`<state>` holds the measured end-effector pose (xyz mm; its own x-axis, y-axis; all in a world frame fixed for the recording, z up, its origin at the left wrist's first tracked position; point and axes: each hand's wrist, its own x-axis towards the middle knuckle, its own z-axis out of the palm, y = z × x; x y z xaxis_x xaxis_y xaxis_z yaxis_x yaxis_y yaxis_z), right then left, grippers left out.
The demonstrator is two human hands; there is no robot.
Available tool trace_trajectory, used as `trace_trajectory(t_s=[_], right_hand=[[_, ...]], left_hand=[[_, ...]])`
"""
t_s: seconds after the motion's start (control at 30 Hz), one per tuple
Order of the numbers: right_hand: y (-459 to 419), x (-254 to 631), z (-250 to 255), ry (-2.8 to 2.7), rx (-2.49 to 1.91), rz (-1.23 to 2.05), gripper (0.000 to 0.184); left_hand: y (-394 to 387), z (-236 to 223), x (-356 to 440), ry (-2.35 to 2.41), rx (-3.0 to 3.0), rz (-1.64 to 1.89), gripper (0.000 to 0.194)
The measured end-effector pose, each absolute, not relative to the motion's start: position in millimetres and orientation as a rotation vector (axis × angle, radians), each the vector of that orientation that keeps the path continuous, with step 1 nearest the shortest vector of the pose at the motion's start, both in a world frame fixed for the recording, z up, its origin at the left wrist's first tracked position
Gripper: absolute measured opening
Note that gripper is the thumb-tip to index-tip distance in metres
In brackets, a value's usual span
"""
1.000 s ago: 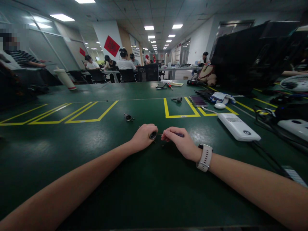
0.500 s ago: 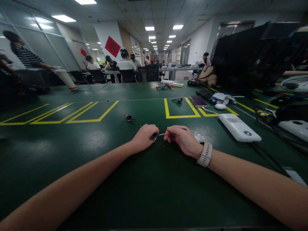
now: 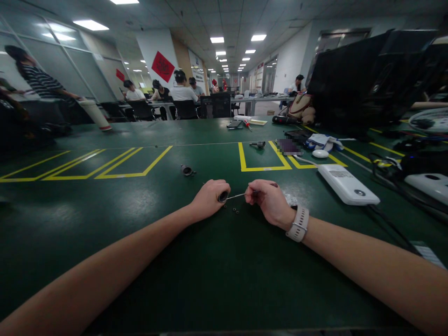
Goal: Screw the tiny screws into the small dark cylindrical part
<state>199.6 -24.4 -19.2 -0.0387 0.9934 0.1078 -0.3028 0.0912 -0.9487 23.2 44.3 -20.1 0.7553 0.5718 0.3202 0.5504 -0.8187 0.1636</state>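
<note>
My left hand [image 3: 209, 200] is wrapped around a dark, hollow round metal part [image 3: 223, 196], its opening facing right. Between the fingers of my right hand [image 3: 266, 199] is a thin metal-shafted tool [image 3: 236, 196], its tip at the part's opening. Whether the tip is inside or just at the rim, I cannot tell. Small dark rings [image 3: 235, 211] lie on the table just below the shaft. A similar hollow metal part [image 3: 187, 171] rests beyond my left hand, and a dark metal piece with a stem [image 3: 258, 145] lies farther off.
Yellow tape outlines mark the green table [image 3: 210, 280]. On the right are a white device with a cable [image 3: 348, 185], a small white oval object [image 3: 320, 153] and a blue-and-white cloth [image 3: 324, 142]. A red-tipped tool [image 3: 248, 125] lies at the far edge. Several people sit beyond.
My right hand has shifted slightly right, showing more of the shaft. One more small ring shows on the table below it. My left hand stays nearly in place around the metal part.
</note>
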Motion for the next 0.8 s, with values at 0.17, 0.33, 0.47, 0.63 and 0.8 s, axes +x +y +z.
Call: trace_trajectory(t_s=[0.17,0.33,0.47,0.63,0.8], right_hand=[[-26.3,198.4,-18.3,-1.080,-0.898,1.256,0.023],[-22.9,200.3,-24.3,-1.078,-0.922,1.164,0.024],[-22.8,198.8,-25.6,-1.091,-1.025,1.076,0.015],[-30.1,193.1,-22.6,-1.559,-1.192,0.975,0.015],[-31.8,187.3,-21.7,-1.887,-1.184,0.987,0.024]], left_hand=[[43.7,-18.8,23.8,0.957,2.849,0.555,0.010],[44.4,-21.1,22.5,1.062,2.770,0.645,0.006],[44.6,-23.0,20.1,1.396,2.578,0.944,0.007],[51.6,-20.7,14.0,1.594,2.235,1.274,0.022],[65.1,-15.7,4.1,1.675,1.951,1.427,0.020]])
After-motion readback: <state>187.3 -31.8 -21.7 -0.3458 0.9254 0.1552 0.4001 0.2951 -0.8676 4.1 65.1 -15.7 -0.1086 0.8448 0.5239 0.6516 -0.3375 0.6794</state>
